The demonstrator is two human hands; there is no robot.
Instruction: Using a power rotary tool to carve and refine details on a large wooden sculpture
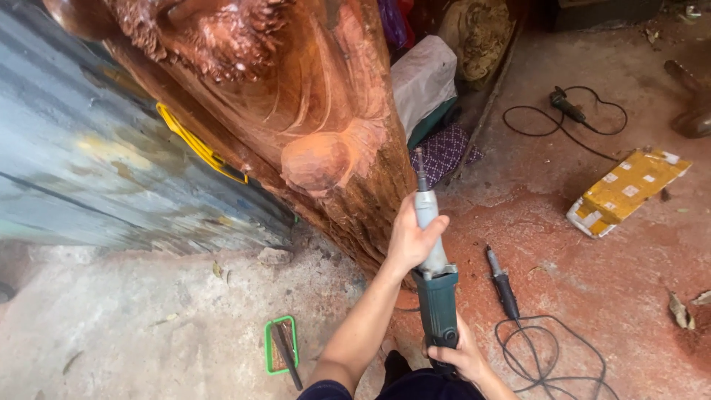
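A long die grinder [433, 281] with a grey neck and dark green body points up at a big reddish carved wood trunk [296, 96]. My left hand [411, 241] wraps the grey neck. My right hand [459, 355] grips the green rear end. The grinder's bit sits just right of a rounded knob carved on the trunk [322, 159], close to the rough bark edge.
A second grinder [503, 285] with a coiled black cable lies on the red dusty floor to the right. Another corded tool [566, 104] lies farther back. A yellow cardboard box [629, 189], a green-framed holder with a dark tool [281, 344], cloth bundles [422, 78] and a corrugated metal sheet [96, 163] surround the trunk.
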